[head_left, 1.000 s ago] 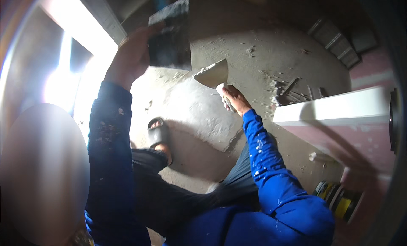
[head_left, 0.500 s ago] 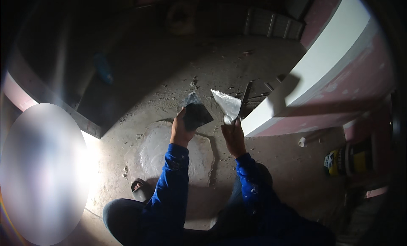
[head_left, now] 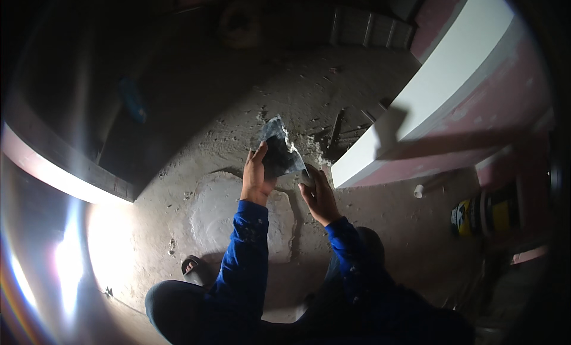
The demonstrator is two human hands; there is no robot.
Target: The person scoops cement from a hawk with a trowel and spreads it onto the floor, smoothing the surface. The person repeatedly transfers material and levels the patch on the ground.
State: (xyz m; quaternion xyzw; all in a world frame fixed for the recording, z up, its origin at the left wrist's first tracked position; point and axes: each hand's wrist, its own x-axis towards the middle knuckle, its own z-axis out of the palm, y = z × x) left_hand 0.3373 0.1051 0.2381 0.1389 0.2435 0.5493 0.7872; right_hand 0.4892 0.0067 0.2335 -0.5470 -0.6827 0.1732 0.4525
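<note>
The left hand (head_left: 257, 177) has come down from upper left, lowering the dark, flat, four-sided plate (head_left: 277, 161). The right hand (head_left: 321, 197) has moved in beside it, and its fan-shaped grey metal putty knife (head_left: 307, 178), well apart a second ago, has turned nearly edge-on at the plate's right side. White paste (head_left: 292, 145), earlier lining the blade, now shows there, apparently on the plate, though shadow obscures this.

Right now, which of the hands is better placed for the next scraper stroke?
Likely the right hand: it grips the scraper's handle, while the left hand holds the dark plate.
</note>
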